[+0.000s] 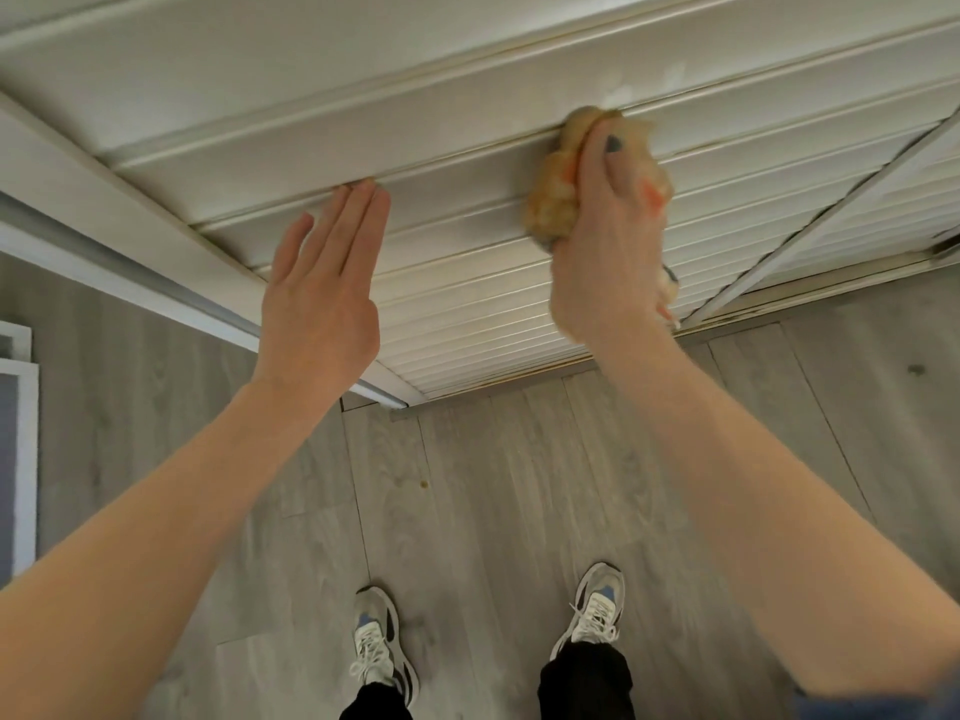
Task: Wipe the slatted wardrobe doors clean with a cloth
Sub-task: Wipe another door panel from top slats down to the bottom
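- While 2 sneakers (pixel 382 641) stand on the grey floor (pixel 493 511), both arms reach for the wardrobe door (pixel 415 142).
- left hand (pixel 322 298): flat, fingers straight and together, tips touching a slat.
- right hand (pixel 602 236) grips a bunched yellow cloth (pixel 553 200) against a mid-door slat.
- slats run sideways; the cloth wad lies across them.
- guessing midway: smudges (pixel 623 93) above the cloth remain, 2nd door (pixel 883 194) unclear.
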